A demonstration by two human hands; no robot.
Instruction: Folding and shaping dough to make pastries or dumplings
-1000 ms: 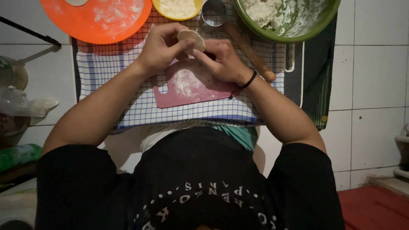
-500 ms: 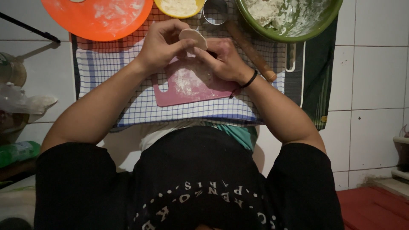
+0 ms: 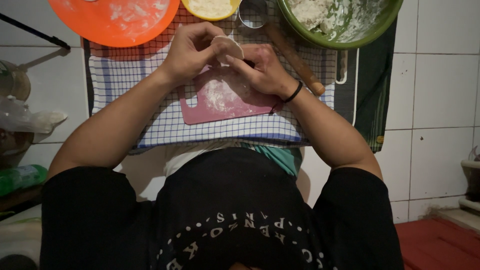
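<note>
Both my hands hold a small pale round of dough (image 3: 228, 47) above a floury pink cutting board (image 3: 225, 97). My left hand (image 3: 191, 50) grips the round's left edge with its fingertips. From the right, my right hand (image 3: 262, 70) pinches it with thumb and fingers; a black band circles that wrist. The round looks partly folded, and I cannot see inside it. The board lies on a blue-and-white checked cloth (image 3: 125, 80).
Beyond the hands are an orange plate dusted with flour (image 3: 115, 20), a yellow bowl (image 3: 210, 7), a metal ring cutter (image 3: 252, 12) and a green bowl with dough scraps (image 3: 340, 22). A wooden rolling pin (image 3: 295, 60) lies right of the hands. White tiled floor surrounds the cloth.
Both hands stay over the pink board. The dough round has shifted a little between the fingers and looks more folded than before.
</note>
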